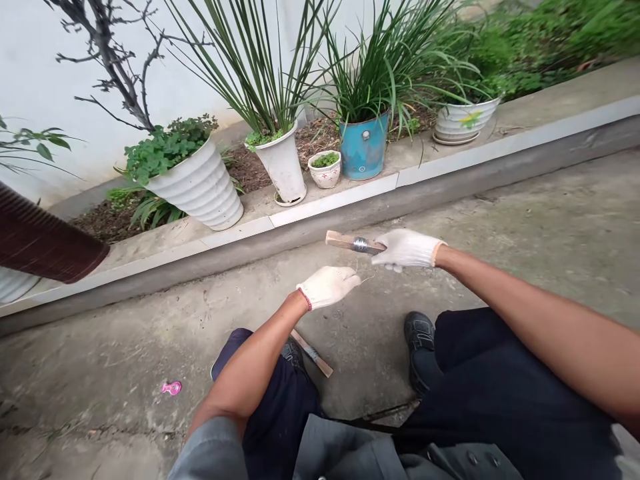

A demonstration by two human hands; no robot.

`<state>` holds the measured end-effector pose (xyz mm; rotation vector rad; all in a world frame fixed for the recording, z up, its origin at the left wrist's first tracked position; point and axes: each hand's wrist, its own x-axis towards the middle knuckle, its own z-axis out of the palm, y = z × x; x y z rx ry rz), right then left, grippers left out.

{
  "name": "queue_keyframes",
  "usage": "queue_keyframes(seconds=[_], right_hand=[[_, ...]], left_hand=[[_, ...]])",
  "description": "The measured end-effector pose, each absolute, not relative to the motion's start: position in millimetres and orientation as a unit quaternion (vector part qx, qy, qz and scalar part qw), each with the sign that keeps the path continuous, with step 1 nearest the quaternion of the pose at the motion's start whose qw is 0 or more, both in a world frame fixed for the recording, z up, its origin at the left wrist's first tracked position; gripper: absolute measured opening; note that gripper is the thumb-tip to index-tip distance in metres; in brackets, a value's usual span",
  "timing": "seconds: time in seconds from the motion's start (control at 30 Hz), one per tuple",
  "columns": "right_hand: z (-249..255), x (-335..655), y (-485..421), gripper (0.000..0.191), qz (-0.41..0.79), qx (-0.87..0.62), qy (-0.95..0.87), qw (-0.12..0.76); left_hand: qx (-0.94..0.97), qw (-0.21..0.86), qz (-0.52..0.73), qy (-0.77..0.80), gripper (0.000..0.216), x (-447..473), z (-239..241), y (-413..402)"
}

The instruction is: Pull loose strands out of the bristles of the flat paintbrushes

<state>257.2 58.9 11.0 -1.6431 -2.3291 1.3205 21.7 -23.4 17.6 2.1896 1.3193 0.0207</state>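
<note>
Wire-wrapped stick [353, 244] in gloved right hand [407, 249], concrete yard, potted plants [200, 183].

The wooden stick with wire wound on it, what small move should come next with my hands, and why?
Probably draw the left hand a little further from the wooden stick to tauten the thin wire. The right hand grips the stick by its wire coil, and the strand between the gloves looks slack.

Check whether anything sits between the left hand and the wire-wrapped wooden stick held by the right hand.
Nothing visible does. The gloved left hand is just below and left of the wire-wrapped wooden stick gripped by the gloved right hand; only a thin wire strand spans the gap.
</note>
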Motion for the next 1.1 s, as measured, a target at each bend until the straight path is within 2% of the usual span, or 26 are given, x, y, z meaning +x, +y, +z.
queue_keyframes(seconds=[0.13,0.27,0.37,0.47,0.57,0.63,0.73,0.83,0.97,1.1], right_hand=[[-1.2,254.7,72.9,0.026,0.270,-0.573,-0.773,-0.034],[-0.8,247.2,67.0,0.021,0.157,-0.543,-0.808,-0.162],[1.6,242.5,50.8,0.018,0.177,-0.449,-0.845,-0.230],[4.8,244.4,35.9,0.016,0.334,-0.355,-0.836,-0.253],[10.3,250.1,30.3,0.025,0.490,-0.321,-0.781,-0.216],[14.0,251.9,32.0,0.029,0.523,-0.337,-0.771,-0.137],[16.3,249.0,40.6,0.029,0.491,-0.418,-0.764,-0.015],[16.7,243.6,52.1,0.029,0.404,-0.502,-0.764,0.043],[18.0,240.7,64.3,0.030,0.258,-0.566,-0.783,0.018],[9.1,237.1,61.3,0.029,0.142,-0.559,-0.809,-0.112]], left_hand=[[0.804,0.326,-0.017,0.496,0.038,24.0,17.0,-24.9],[0.812,0.294,-0.009,0.504,0.038,18.3,21.0,-19.8],[0.829,0.247,-0.007,0.502,0.037,10.1,22.7,-12.0],[0.824,0.250,0.007,0.508,0.038,4.2,21.5,-7.3],[0.807,0.303,0.017,0.507,0.036,5.1,19.6,-9.0],[0.793,0.331,0.024,0.511,0.036,8.7,19.1,-12.7],[0.777,0.351,0.049,0.520,0.042,14.4,19.2,-18.5],[0.769,0.363,0.058,0.523,0.040,17.8,19.8,-21.8],[0.782,0.355,0.008,0.512,0.037,19.1,21.7,-23.2],[0.804,0.302,0.015,0.511,0.037,15.0,26.2,-20.2]])
